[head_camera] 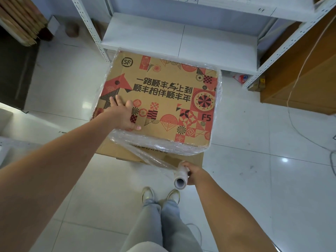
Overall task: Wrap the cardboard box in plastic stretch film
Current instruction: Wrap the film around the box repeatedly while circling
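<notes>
A brown cardboard box (163,77) with red and black print stands on the tiled floor in front of me. Clear stretch film (158,144) is wound around its sides and gathers along the near edge. My left hand (123,113) lies flat on the box top near its left corner, fingers spread. A twisted strand of film runs from the near edge down to a white film roll (180,177). My right hand (193,173) grips that roll just in front of the box.
White metal shelving (163,39) stands right behind the box. A flat cardboard sheet (183,159) lies under the box's near side. A wooden cabinet (300,79) is at the right, with cables (298,131) on the floor. My feet (160,194) are close below the roll.
</notes>
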`<state>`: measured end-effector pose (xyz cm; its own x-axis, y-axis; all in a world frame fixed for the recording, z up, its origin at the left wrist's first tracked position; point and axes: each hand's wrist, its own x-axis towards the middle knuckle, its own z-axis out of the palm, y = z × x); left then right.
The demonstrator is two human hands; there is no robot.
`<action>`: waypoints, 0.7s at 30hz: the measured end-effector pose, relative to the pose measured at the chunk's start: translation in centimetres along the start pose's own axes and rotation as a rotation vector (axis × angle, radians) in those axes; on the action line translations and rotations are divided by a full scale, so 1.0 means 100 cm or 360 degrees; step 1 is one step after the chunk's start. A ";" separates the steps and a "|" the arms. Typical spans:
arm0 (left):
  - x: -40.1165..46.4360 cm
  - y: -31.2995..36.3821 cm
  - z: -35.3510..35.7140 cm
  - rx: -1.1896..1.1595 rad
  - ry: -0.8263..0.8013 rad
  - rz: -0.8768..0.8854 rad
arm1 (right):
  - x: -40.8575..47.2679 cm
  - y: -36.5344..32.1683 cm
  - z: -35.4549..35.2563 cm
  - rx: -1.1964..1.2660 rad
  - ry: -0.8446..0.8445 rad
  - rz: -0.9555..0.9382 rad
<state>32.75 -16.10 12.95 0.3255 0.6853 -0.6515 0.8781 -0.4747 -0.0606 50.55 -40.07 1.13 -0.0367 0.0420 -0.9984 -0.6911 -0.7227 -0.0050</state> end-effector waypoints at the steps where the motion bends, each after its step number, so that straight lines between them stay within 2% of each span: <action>1: 0.000 0.000 0.000 -0.0008 -0.0004 0.0002 | -0.002 0.001 -0.003 -0.0002 0.0069 -0.0004; 4: 0.001 -0.001 -0.001 -0.0029 -0.0004 0.0019 | -0.001 -0.001 -0.015 0.0025 0.0178 -0.0095; 11: 0.000 -0.002 -0.002 -0.0052 0.0008 0.0050 | -0.013 -0.004 -0.009 -0.0113 0.0176 -0.0171; 15: -0.001 -0.002 -0.001 -0.0058 0.0000 0.0053 | -0.021 -0.001 -0.021 -0.0145 0.0265 -0.0173; 18: 0.000 -0.002 -0.002 -0.0056 -0.0008 0.0058 | -0.027 0.003 -0.028 -0.0129 0.0413 -0.0294; 21: -0.001 -0.003 -0.001 -0.0067 -0.0007 0.0053 | -0.023 0.003 -0.037 -0.0132 0.0402 -0.0254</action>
<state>32.52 -16.00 13.16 0.3535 0.6671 -0.6558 0.8807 -0.4737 -0.0071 53.11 -42.99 3.24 0.2552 -0.0054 -0.9669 -0.6119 -0.7752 -0.1572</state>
